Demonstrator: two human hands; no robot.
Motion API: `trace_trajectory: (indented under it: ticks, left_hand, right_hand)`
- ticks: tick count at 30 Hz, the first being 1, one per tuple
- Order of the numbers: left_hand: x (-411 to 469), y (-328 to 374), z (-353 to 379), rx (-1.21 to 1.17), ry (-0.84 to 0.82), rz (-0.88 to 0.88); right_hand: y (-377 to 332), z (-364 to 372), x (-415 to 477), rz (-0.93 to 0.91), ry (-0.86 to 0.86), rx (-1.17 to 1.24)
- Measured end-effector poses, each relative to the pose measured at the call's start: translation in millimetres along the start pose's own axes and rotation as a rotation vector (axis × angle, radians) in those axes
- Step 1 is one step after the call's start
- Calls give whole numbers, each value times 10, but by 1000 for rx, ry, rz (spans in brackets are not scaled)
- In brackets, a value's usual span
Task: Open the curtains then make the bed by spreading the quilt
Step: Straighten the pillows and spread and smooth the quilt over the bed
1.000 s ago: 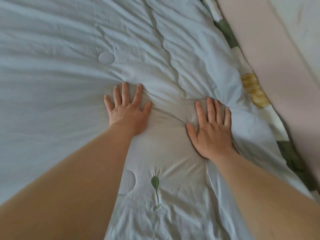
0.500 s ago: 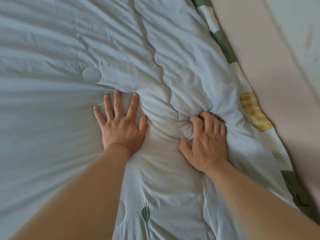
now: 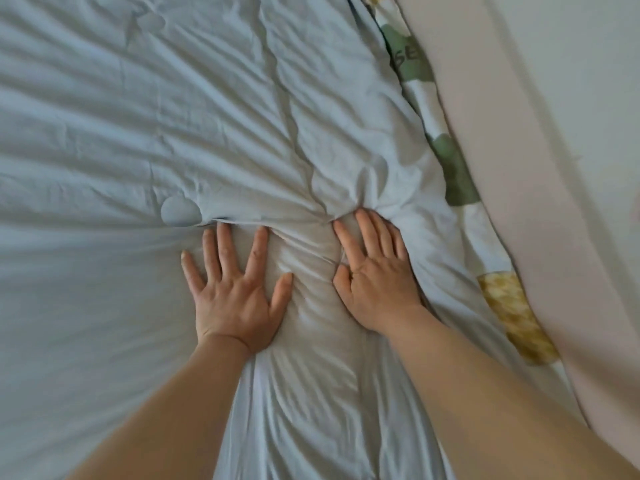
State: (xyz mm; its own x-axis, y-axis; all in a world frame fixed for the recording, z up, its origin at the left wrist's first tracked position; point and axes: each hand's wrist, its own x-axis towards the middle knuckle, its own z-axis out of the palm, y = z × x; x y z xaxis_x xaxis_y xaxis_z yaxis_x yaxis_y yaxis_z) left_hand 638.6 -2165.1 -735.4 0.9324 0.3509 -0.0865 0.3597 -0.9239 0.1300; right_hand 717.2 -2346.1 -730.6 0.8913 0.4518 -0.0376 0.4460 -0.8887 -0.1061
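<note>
The pale blue quilt (image 3: 121, 133) covers almost the whole view, spread from the left edge across to a strip of patterned fabric on the right, its surface creased with long folds that run in toward the middle. A plain round patch (image 3: 180, 210) sewn into the quilt sits left of centre, just beyond the fingertips of the left hand (image 3: 233, 292). That hand lies palm down on the quilt with its fingers spread wide and straight, thumb out to the right, gripping nothing; the bare forearm runs back to the near left corner. Between the two hands the fabric is bunched into a raised ridge of small wrinkles, and a stitched seam (image 3: 294, 109) runs from the far edge down to a puckered point just beyond the right hand. The right hand (image 3: 375, 278) also rests flat on the quilt, palm down, its fingers extended and held close together, angled slightly toward the far left, closed on nothing; its fingertips touch the pucker where the folds meet. The right forearm crosses to the near right corner. Just right of the quilt's edge a patterned sheet (image 3: 453, 171) shows as a narrow band with green and yellow blotches on white and some green lettering too partial to read. Beyond it, along the right side, stands a pale pink padded panel (image 3: 502, 168), and further right a light wall (image 3: 588, 81).
</note>
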Motion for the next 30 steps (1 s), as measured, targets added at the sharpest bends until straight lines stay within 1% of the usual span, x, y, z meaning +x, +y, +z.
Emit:
trace_trajectory:
  ticks: [3, 5, 9, 12, 16, 18, 22, 26, 28, 30]
  left_hand:
    - [328, 116, -8, 9, 29, -20]
    - [520, 194, 4, 24, 44, 1]
    - [780, 234, 43, 71, 52, 67]
    - [877, 233, 8, 68, 67, 89]
    - [1004, 251, -29, 60, 59, 100]
    - [1057, 257, -34, 62, 57, 99]
    - [1133, 260, -49, 51, 63, 116]
    - [1131, 256, -60, 30, 77, 135]
    - [1132, 254, -63, 21, 85, 141]
    - [1134, 258, -66, 19, 88, 142]
  right_hand:
    - [9, -23, 21, -7, 49, 20]
    - [41, -79, 135, -25, 113, 35]
    - [151, -206, 694, -16, 281, 52]
    - [177, -336, 1120, 29, 342, 12]
    - [268, -547, 1628, 271, 305, 18]
    - [351, -629, 1840, 358, 240, 62]
    - [413, -753, 2040, 333, 158, 251]
    - [341, -772, 2143, 296, -20, 296]
    - [293, -771, 2225, 271, -42, 319]
    - [244, -786, 2287, 297, -48, 324]
